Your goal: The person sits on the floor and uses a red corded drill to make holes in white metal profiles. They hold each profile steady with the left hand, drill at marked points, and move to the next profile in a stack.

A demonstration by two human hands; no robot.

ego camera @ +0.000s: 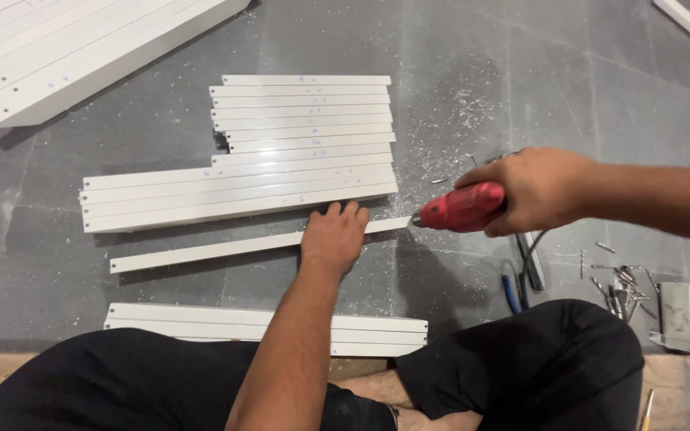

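My left hand [334, 238] lies flat, fingers closed together, pressing down on a single long white bar [201, 253] that rests alone on the grey floor. My right hand [538, 190] grips a red power drill [463, 208] held sideways, its tip at the right end of that same bar. Just beyond the bar lies a flat row of several long white bars [233, 195], and behind them several shorter white bars [305, 112]. Two white bars [377, 326] sit close to my legs.
A stack of long white pieces [81, 56] lies at the upper left. Loose screws and drill bits [620, 287], blue-handled pliers [511, 289] and a small white box [688, 318] sit at the right. White drilling dust speckles the floor by the drill.
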